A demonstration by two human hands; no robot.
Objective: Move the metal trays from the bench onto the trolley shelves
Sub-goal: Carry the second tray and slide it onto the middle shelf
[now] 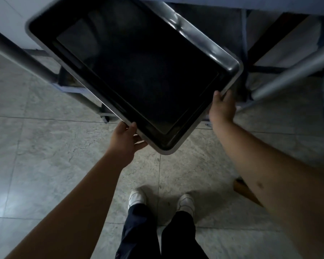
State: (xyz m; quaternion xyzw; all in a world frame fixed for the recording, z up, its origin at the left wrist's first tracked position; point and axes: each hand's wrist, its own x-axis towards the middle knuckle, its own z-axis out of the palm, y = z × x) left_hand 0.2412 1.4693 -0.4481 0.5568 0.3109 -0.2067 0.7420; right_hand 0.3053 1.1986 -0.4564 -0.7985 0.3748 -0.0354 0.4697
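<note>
A large dark metal tray (138,71) with a grey rolled rim hangs in the air in front of me, turned at an angle, its near corner pointing at my feet. My left hand (124,141) grips the rim on the near left side, thumb over the edge. My right hand (223,107) holds the near right edge, close to the right corner. The tray is empty. Its far end reaches in between the trolley uprights (21,55), and the lower trolley frame (79,90) shows under it. The shelves themselves are mostly hidden by the tray.
A second grey trolley post (295,71) slants at the right. A castor (105,118) sits on the pale tiled floor (45,146). My white shoes (137,199) and dark trousers are below. A brown wooden object (245,191) lies by my right arm.
</note>
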